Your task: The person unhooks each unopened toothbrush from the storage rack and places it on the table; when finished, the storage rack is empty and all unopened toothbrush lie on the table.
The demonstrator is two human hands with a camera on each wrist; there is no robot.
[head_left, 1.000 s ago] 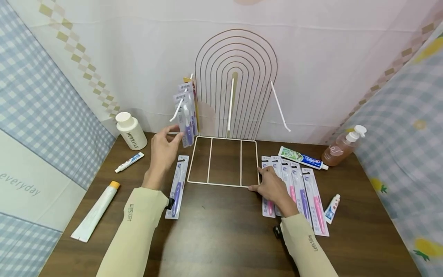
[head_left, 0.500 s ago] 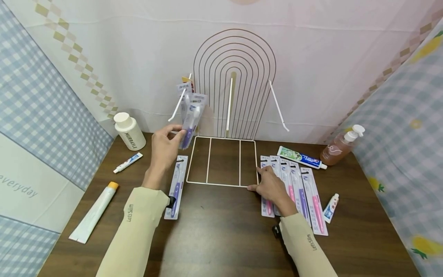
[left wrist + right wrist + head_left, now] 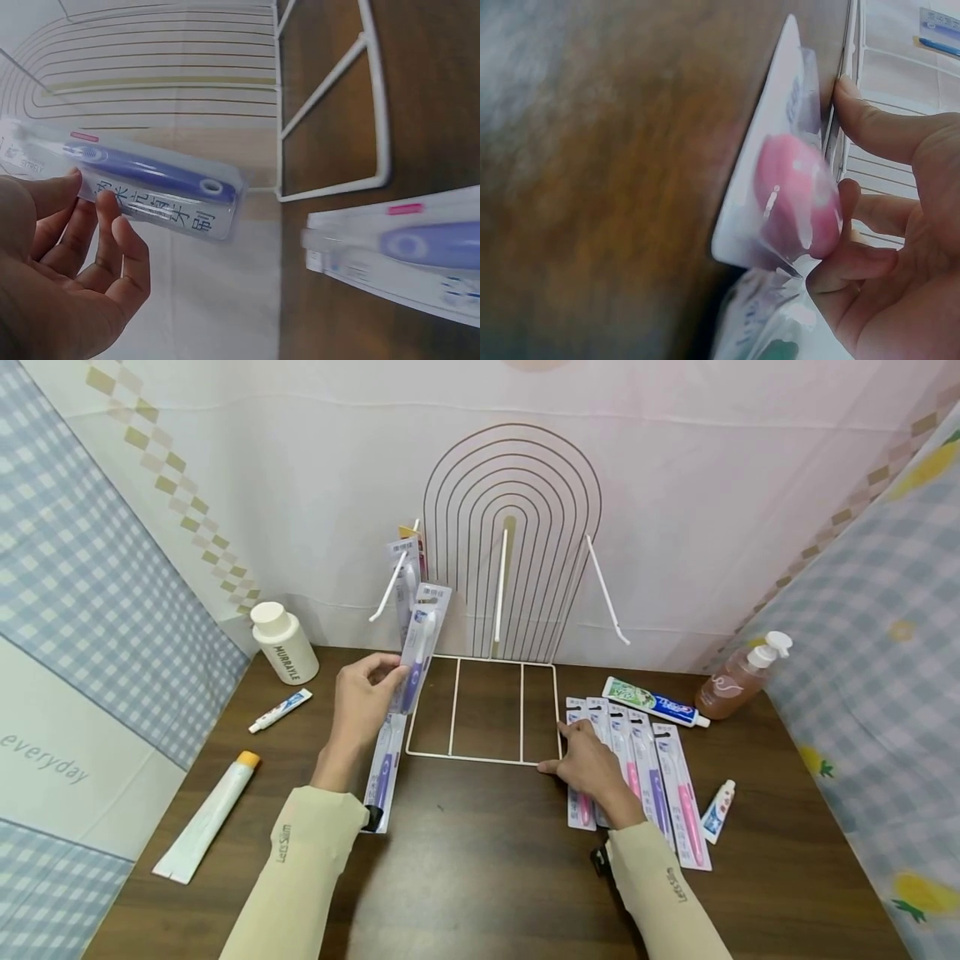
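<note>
Purple toothbrush (image 3: 422,647) — now off hook (image 3: 391,585)

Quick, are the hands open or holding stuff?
Left hand: closed, holding a purple toothbrush in a flat clear-and-white pack.
Right hand: closed, holding a corner of the white wire rack.

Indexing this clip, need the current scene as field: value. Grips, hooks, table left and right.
left grip: pinches purple pack (toothbrush), free of the hooks
right grip: touches rack at its near right corner
left hook: hanging pack in front; orange-topped item behind, mostly hidden
middle hook: bare
right hook: bare
on table, left: white bottle, small tube, orange-capped tube, lone pack
right: five packs in a row, toothpaste, pump bottle, mini tube
</note>
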